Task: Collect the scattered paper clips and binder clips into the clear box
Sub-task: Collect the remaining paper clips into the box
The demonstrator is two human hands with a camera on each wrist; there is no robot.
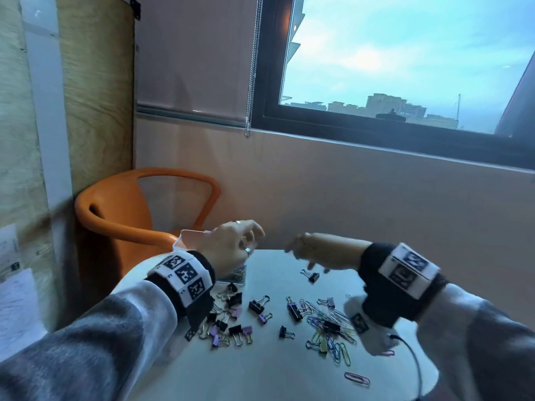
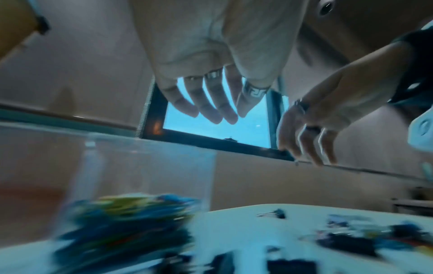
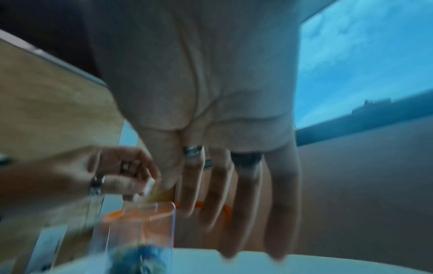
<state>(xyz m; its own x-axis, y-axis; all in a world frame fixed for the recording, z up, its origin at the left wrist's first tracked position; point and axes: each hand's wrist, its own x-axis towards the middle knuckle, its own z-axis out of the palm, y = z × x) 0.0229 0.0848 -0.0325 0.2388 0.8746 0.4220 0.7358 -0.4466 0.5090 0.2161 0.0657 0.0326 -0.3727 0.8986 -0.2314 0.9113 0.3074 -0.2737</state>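
Head view: binder clips and paper clips were seen scattered on the table.
Left wrist view: clear box contents were blurred.
Hands: left hand and right hand were held apart, fingers loose, nothing gripped.

Left hand: raised above the table, palm down, fingers loosely spread and hanging relaxed, holding nothing visible; rings on several fingers. Left wrist: black band with white coded tags, grey sleeve behind.

Right hand: raised over the table's far edge, blurred, fingers extended downward, nothing seen in them. Right wrist: matching black band and tags.
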